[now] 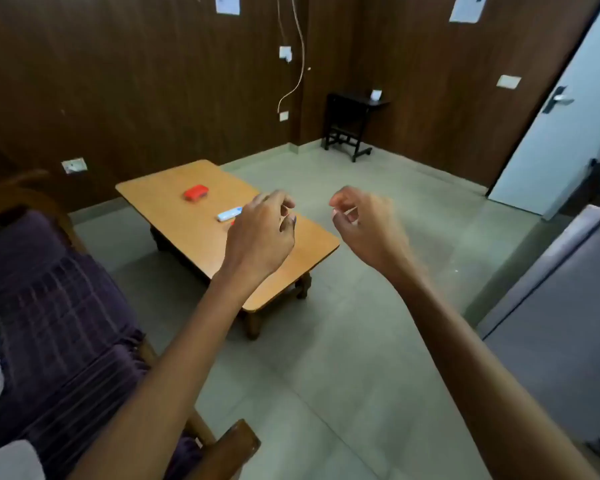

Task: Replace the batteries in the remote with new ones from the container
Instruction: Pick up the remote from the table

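Step in hand, as I read it: approach only. Nothing picked up, remote not opened.

Counter (174, 216), low and wooden, stands mid-floor ahead. Sofa (49, 306) with purple cover sits on the left, close to the counter's left side; open floor on the right. Small dark side table (350, 123) in the far corner and door (568, 109) at right are well apart, irrelevant.

Both arms are raised in front of the camera, above the counter's near end. Left hand (260, 237): fingers (284, 204) loosely curled, holding nothing. Right hand (364, 223): fingers curled, thumb near the index tip; a pale sliver shows there, cannot tell if it pinches something or if it's just blur.

On the counter: red container (195, 192) toward the far side, lid state unreadable from here. White remote (229, 214) lies nearer, just beside the left hand in view and partly hidden by it. A small red bit peeks out under the remote by the knuckles, can't identify.

Next move likely calls for getting closer and lower, then lifting the remote, flipping it and sliding off the back cover. Counter is otherwise bare, so nothing blocks either reach; the sofa edge only narrows the left approach.
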